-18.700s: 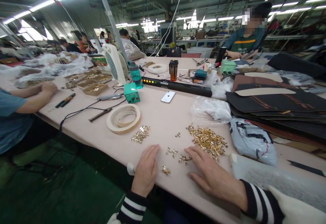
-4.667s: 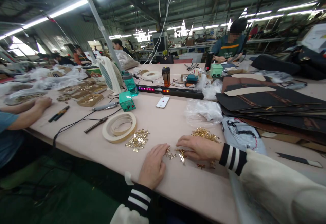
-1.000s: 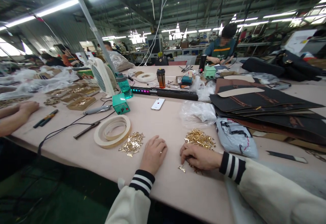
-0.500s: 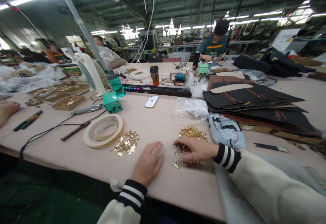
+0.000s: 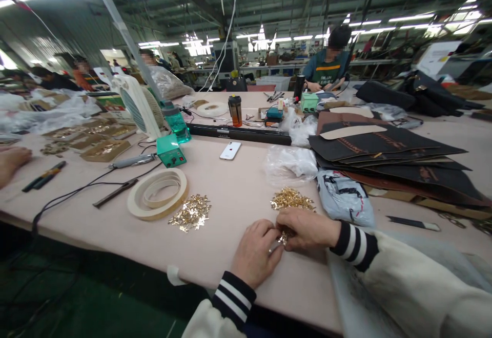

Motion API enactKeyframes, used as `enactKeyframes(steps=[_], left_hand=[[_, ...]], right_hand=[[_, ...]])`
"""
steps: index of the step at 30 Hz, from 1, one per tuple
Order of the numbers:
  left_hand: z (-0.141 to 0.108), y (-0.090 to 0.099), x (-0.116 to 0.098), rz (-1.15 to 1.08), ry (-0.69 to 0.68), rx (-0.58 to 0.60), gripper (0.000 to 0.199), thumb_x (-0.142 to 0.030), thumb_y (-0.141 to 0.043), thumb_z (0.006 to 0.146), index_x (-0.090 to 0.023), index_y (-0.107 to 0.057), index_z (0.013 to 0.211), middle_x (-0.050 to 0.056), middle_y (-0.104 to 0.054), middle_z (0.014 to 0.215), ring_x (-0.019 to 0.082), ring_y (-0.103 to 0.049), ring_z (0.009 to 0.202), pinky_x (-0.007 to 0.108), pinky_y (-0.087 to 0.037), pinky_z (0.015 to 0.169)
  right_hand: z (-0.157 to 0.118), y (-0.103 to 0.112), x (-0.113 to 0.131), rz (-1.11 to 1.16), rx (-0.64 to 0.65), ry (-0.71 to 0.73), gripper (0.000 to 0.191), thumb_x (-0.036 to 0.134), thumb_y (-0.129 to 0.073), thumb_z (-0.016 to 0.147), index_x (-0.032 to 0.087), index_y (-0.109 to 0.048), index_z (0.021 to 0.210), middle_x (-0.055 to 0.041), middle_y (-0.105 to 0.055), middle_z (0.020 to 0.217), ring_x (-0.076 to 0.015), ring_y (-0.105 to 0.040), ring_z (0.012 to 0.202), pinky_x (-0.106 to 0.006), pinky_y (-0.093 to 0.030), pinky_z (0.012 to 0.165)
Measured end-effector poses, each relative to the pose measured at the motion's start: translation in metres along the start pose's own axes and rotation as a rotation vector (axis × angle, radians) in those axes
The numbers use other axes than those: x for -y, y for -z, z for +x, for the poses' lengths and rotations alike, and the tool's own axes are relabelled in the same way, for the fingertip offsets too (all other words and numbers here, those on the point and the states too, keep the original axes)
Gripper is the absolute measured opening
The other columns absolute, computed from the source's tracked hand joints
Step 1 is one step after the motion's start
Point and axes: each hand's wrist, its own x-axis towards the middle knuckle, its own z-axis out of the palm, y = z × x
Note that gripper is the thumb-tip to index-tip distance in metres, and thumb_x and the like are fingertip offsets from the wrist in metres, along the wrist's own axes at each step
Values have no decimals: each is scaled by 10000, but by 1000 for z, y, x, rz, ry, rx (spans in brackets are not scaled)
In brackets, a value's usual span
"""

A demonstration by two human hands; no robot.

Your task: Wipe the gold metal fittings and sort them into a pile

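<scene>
My left hand rests at the table's front with its fingers bent, thumb and forefinger closed at a small shiny metal piece. Right beside it, my right hand curls over small gold metal pieces, which show between the two hands. How many pieces the fingers cover is hidden. Just behind my right hand lies a heap of gold metal fittings. Further left, a second heap of flat gold pieces sits against a roll of cream tape.
A phone lies behind the heaps, before a black sound bar. To the left are a green control box and a soldering-type handpiece. Stacked dark leather panels and a plastic-wrapped bundle lie right. A co-worker sits across.
My left hand has moved right, up to my right hand, and its fingers have bent. My right hand has closed over the small gold pieces near the table's front.
</scene>
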Motion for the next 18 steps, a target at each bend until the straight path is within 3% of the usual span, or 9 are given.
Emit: enactKeyframes(steps=[2, 7, 10, 13, 18], left_hand=[[-4, 4, 6, 21, 25, -28, 155, -211, -672, 911, -245, -647, 1061, 67, -624, 1081, 262, -598, 1051, 445, -535, 929], [-23, 25, 31, 81, 120, -108, 72, -202, -627, 947, -238, -663, 997, 59, -612, 1022, 249, -590, 1013, 434, -528, 913], [-35, 33, 45, 101, 186, -183, 131, -169, -573, 970, -237, -674, 1017, 61, -620, 1045, 244, -596, 1030, 437, -535, 926], [-43, 34, 54, 147, 181, -219, 313, -94, -507, 966, -253, -670, 1182, 78, -628, 1155, 249, -596, 1102, 455, -541, 973], [-48, 30, 55, 197, 200, -263, 400, -88, -499, 946, -234, -614, 1300, 103, -630, 1261, 268, -593, 1197, 488, -536, 1051]], right_hand=[[1, 1, -2, 62, -8, 6, 184, 223, -757, 784, 208, -702, 960, -47, -677, 963, -216, -623, 897, -298, -448, 763], [3, -4, 1, 164, -85, -28, 320, 164, -642, 882, 227, -697, 1190, -57, -730, 1047, -217, -658, 980, -329, -484, 906], [7, -9, 2, 147, -110, 8, 257, 204, -598, 938, 229, -714, 1166, -68, -729, 1094, -223, -664, 1019, -342, -492, 938], [9, -11, 2, 125, -101, 44, 229, 215, -563, 964, 238, -727, 1122, -59, -728, 1092, -223, -666, 1036, -342, -495, 944], [9, -3, 10, 22, -81, -28, 205, 209, -593, 918, 229, -723, 1075, -67, -725, 1073, -246, -681, 996, -356, -514, 886]])
